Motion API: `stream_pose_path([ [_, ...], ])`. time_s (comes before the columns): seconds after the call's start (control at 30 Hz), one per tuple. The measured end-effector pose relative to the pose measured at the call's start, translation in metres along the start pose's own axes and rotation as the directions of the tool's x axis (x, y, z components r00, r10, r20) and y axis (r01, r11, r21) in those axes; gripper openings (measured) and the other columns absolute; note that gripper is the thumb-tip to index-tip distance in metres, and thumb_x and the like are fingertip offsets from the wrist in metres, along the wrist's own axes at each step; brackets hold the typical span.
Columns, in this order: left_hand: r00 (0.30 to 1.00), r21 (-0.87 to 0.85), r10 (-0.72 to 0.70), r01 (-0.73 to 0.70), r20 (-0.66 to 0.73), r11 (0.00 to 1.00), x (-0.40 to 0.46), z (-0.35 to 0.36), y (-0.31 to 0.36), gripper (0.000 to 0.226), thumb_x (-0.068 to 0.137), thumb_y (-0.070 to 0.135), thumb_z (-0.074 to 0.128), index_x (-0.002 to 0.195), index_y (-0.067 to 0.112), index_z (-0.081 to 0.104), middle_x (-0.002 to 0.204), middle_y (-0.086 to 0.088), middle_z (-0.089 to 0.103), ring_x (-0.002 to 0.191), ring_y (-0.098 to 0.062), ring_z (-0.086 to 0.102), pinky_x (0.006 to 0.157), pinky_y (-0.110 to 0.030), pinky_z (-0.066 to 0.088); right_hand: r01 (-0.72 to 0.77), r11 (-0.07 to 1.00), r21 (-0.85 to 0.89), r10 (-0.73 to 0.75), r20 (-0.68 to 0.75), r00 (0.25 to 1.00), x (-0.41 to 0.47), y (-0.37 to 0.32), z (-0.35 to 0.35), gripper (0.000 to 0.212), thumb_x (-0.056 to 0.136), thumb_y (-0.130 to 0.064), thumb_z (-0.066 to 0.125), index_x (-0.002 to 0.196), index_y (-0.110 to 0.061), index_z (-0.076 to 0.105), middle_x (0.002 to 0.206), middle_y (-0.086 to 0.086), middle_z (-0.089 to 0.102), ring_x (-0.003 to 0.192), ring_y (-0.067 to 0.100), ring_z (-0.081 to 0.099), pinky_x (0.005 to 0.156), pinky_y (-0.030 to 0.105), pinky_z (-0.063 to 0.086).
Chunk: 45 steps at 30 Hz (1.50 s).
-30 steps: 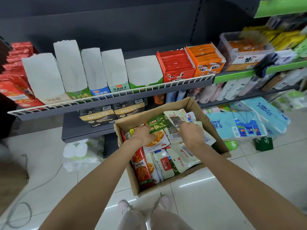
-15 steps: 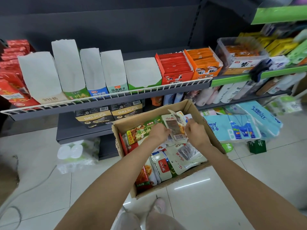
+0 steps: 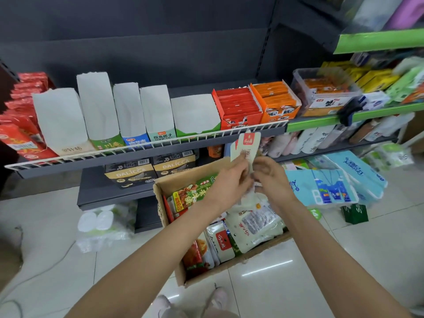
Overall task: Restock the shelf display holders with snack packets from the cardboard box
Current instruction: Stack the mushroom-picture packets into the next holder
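An open cardboard box [image 3: 169, 228] full of snack packets sits on the floor below the shelf. My left hand [image 3: 229, 182] and my right hand [image 3: 271, 180] meet above the box's far end. Between them they hold up a small stack of pale snack packets [image 3: 246, 145] with a red label at the top, upright in front of the shelf rail. Both hands pinch the stack's lower part. On the shelf stand several white display holders [image 3: 128, 111], which look empty from here. A red holder [image 3: 238, 109] and an orange one [image 3: 275, 99] beside them are full.
A white wire rail [image 3: 146, 146] runs along the shelf's front edge. Red packets [image 3: 20, 125] fill the shelf's left end. Dark cartons [image 3: 151, 168] sit on the lower shelf. Tissue packs [image 3: 330, 187] lie on the floor to the right, toilet rolls [image 3: 103, 223] to the left.
Both hands came up out of the box together, lifting the pale packets from among the others up to the level of the shelf rail.
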<state>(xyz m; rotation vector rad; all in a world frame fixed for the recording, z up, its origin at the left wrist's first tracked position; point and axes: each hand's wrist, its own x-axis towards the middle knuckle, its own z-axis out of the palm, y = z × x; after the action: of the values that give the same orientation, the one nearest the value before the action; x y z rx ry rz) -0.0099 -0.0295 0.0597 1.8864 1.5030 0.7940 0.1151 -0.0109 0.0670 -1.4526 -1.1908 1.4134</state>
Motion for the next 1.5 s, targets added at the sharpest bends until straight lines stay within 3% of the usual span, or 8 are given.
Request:
stream_pose_path([
  [0.07, 0.994, 0.151, 0.097, -0.102, 0.042, 0.983, -0.002, -0.011, -0.005, 0.022, 0.091, 0.012, 0.055, 0.078, 0.016, 0.038, 0.150, -0.010, 0.036, 0.135, -0.022, 0.036, 0.106, -0.036, 0.035, -0.064, 0.962, 0.265, 0.043, 0.085, 0.995, -0.001, -0.015, 0.014, 0.034, 0.085, 0.009, 0.043, 0.111, -0.007, 0.058, 0.088, 0.007, 0.065, 0.069, 0.016, 0.058, 0.054, 0.027, 0.048],
  [0.2, 0.993, 0.279, 0.115, -0.107, -0.014, 0.954, -0.013, -0.044, -0.020, 0.021, 0.095, 0.027, 0.051, 0.107, 0.011, 0.055, 0.157, 0.004, 0.020, 0.146, -0.016, 0.011, 0.113, -0.041, 0.019, -0.117, 0.890, 0.440, 0.026, 0.209, 0.977, 0.002, -0.033, 0.046, 0.028, 0.093, -0.006, 0.042, 0.117, -0.009, 0.058, 0.094, 0.009, 0.065, 0.077, 0.021, 0.056, 0.062, 0.032, 0.041],
  [0.37, 0.973, 0.127, 0.057, -0.029, -0.224, 0.992, -0.039, -0.106, -0.049, 0.031, 0.095, 0.026, 0.048, 0.117, 0.008, 0.058, 0.146, -0.001, 0.041, 0.133, -0.015, 0.032, 0.112, -0.036, 0.027, -0.055, 0.951, 0.305, -0.005, 0.194, 0.981, 0.004, -0.047, 0.107, 0.022, 0.098, -0.008, 0.044, 0.113, -0.012, 0.060, 0.095, 0.004, 0.070, 0.076, 0.017, 0.066, 0.059, 0.031, 0.055],
  [0.5, 0.812, -0.137, -0.255, 0.215, -0.525, 0.967, -0.050, -0.181, -0.087, 0.035, 0.095, 0.017, 0.053, 0.128, 0.011, 0.047, 0.137, -0.001, 0.043, 0.126, -0.014, 0.039, 0.105, -0.026, 0.034, -0.038, 0.978, 0.206, -0.014, 0.242, 0.970, 0.010, -0.063, 0.172, 0.017, 0.098, -0.010, 0.046, 0.103, -0.015, 0.061, 0.099, 0.006, 0.068, 0.083, 0.020, 0.065, 0.075, 0.041, 0.054],
  [0.67, 0.812, -0.609, -0.495, 0.230, -0.310, 0.759, -0.071, -0.283, -0.139, 0.017, 0.096, 0.016, 0.053, 0.110, 0.009, 0.059, 0.096, -0.003, 0.069, 0.078, -0.011, 0.069, 0.064, -0.024, 0.056, -0.014, 0.994, 0.108, -0.016, 0.265, 0.964, 0.017, -0.077, 0.274, 0.017, 0.096, -0.009, 0.048, 0.099, -0.014, 0.064, 0.102, 0.005, 0.070, 0.090, 0.019, 0.066, 0.074, 0.035, 0.056],
  [0.8, 0.735, -0.563, -0.463, 0.134, -0.496, 0.816, -0.087, -0.349, -0.190, 0.010, 0.095, 0.008, 0.053, 0.101, 0.012, 0.060, 0.092, 0.003, 0.067, 0.075, -0.001, 0.065, 0.061, -0.017, 0.054, 0.059, 0.998, 0.033, -0.064, 0.196, 0.979, 0.026, -0.090, 0.350, 0.014, 0.097, -0.010, 0.048, 0.097, -0.015, 0.061, 0.092, -0.005, 0.065, 0.079, 0.005, 0.062, 0.058, 0.017, 0.052],
  [1.0, 0.586, -0.316, -0.351, 0.164, -0.731, 0.934, -0.097, -0.413, -0.240, 0.012, 0.097, 0.017, 0.050, 0.105, 0.009, 0.056, 0.099, 0.005, 0.062, 0.089, -0.008, 0.060, 0.067, -0.009, 0.046, 0.087, 0.996, -0.011, -0.087, 0.047, 0.995, 0.053, -0.096, 0.419, 0.010, 0.096, -0.013, 0.051, 0.098, -0.013, 0.061, 0.105, 0.007, 0.066, 0.096, 0.020, 0.062, 0.088, 0.043, 0.053],
  [1.5, 0.557, -0.429, -0.466, 0.205, -0.688, 0.879, -0.086, -0.449, -0.264, 0.015, 0.098, 0.023, 0.048, 0.111, 0.017, 0.043, 0.133, -0.002, 0.056, 0.115, -0.019, 0.060, 0.062, -0.008, 0.047, 0.328, 0.769, -0.548, -0.321, 0.112, 0.940, 0.112, -0.103, 0.474, 0.020, 0.090, -0.011, 0.061, 0.106, -0.001, 0.067, 0.107, 0.007, 0.068, 0.093, 0.020, 0.063, 0.071, 0.020, 0.048],
])
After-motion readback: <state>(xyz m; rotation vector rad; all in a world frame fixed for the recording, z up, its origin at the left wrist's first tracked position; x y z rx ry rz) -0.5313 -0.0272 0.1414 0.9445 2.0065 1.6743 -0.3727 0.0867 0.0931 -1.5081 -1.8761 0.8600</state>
